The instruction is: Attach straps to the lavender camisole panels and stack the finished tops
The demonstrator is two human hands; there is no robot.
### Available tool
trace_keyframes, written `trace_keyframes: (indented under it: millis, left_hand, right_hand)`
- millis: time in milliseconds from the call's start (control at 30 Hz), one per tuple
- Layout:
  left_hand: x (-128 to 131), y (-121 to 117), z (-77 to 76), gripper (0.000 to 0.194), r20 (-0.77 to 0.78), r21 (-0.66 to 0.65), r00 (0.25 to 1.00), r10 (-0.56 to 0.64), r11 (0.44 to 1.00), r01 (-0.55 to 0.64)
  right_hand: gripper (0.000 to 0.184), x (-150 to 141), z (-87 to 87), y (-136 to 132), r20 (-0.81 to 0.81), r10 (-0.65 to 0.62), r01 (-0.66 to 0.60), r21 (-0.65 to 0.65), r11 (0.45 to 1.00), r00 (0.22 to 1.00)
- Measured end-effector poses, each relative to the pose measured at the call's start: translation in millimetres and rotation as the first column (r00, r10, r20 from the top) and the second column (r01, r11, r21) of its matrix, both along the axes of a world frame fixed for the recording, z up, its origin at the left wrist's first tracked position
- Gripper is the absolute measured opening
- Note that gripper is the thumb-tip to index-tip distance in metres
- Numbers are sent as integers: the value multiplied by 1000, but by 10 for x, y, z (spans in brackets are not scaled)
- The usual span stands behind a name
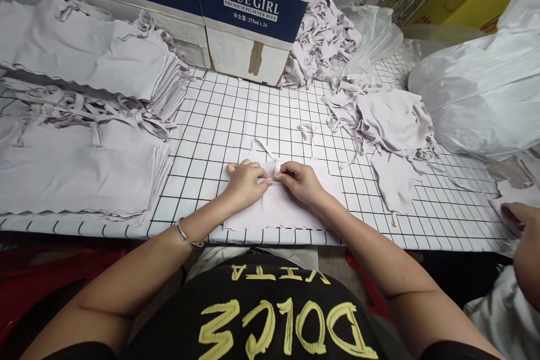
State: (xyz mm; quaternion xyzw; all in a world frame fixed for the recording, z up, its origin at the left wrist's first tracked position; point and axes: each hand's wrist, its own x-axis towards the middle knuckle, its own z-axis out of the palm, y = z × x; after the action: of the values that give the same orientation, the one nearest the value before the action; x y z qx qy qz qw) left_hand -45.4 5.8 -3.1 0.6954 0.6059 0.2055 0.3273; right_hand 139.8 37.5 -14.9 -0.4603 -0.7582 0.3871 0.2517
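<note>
A pale lilac strappy top lies flat on the table in front of me, its thin straps spread toward the back. My left hand pinches the narrow strap at the top's upper edge. Close beside it, my right hand pinches the same strap from the other side, the fingertips of both hands nearly meeting. A short upright piece of the strap shows between them. The exact spot under the fingertips is hidden.
Neat stacks of similar tops fill the left side. Behind stands a beer carton. Loose garments are heaped to the right, near a big plastic bag. Another person's hand touches cloth at the far right. The table has a grid-patterned cover.
</note>
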Motion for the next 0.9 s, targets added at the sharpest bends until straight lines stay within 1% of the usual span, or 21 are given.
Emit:
trace_keyframes:
  millis: [167,333,467,533,567,633,667,700,733,767,800,833,867,900]
  left_hand:
    - [6,1,32,16,2,8,1000,-17,1000,17]
    - [7,4,12,14,1,14,1000,-31,999,31]
    - [13,8,-22,16,8,1,999,-39,999,39]
    - [16,18,-30,21,-4,-19,999,-36,999,36]
    - [11,28,-27,23,-23,-28,999,-43,999,43]
    - [-27,57,-3,27,-91,-32,992,-91,996,89]
    - [-63,74,19,26,-130,-32,984,-124,992,121]
    - [-110,90,48,24,-164,-42,974,-157,987,153]
    - [-165,100,81,23,-194,-64,963,-186,982,177]
    - [-226,97,112,24,-226,-84,954,-198,979,183]
    - [-288,78,136,30,-264,-80,946,-187,982,172]
    - [-349,36,148,39,-307,-41,938,-162,987,157]
    - [-406,-29,142,48,-346,28,927,-143,986,163]
    - [-459,-114,119,57,-374,109,914,-156,972,210]
  right_hand:
    - [15,-1,33,-6,27,25,-25,6,1000,999]
    - [14,-26,9,-25,28,24,-24,5,1000,999]
    - [14,-58,-17,-63,-36,7,-7,0,1000,999]
    - [15,-107,0,-64,-90,-34,29,-59,998,995]
    - [16,-146,18,-52,-110,-57,44,-116,992,992]
    - [20,-243,61,2,-122,-80,48,-246,968,989]
    - [21,-291,84,37,-112,-83,47,-289,956,990]
    - [22,-329,104,69,-87,-84,55,-295,954,993]
    - [22,-345,122,91,-46,-86,72,-249,966,995]
    - [21,-331,137,93,8,-92,92,-148,985,996]
    - [20,-282,145,67,67,-103,104,-9,995,992]
    - [24,-196,147,9,129,-105,87,135,987,986]
    - [32,-77,140,-78,192,-88,36,256,966,977]
    - [42,67,124,-188,255,-52,-38,334,942,965]
